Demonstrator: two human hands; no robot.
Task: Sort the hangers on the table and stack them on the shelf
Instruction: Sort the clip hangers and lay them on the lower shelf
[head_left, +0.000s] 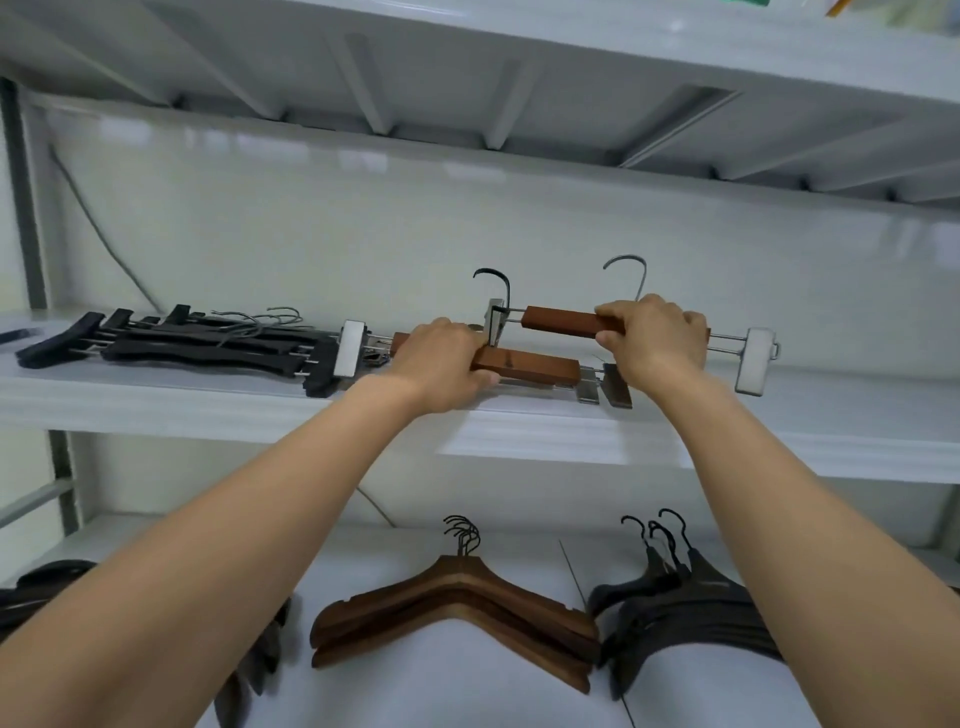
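The shelf (218, 410) front edge runs across the view at 6 o'clock of both hands, w/ a narrow bare strip left betw. it and the hangers. Bare board is seen at 3 o'clock of the outermost silver clip (756, 359). Overhead room is capped by the ribbed upper shelf (467, 78); the wall above the hooks is open.

Two brown clip hangers are counted on the shelf. The lower clip hanger (535, 365) is gripped at its left end by the left hand (441, 364), fingers curled round the bar. The upper clip hanger (558, 319) is gripped at its right end by the right hand (655, 332), thumb under, fingers over. One black hook (496, 283) and one silver hook (631, 270) are seen standing up.

At 9 o'clock, just beside the left clip, a stack of black clip hangers (182, 345) is laid flat; the no. cannot be told.

On the table (519, 696) at 6 o'clock, a pile of brown coat hangers (457, 616) (approx. three or four) and, at 5 o'clock, a pile of black coat hangers (691, 613) w/ three hooks are seen, apart by a small gap.
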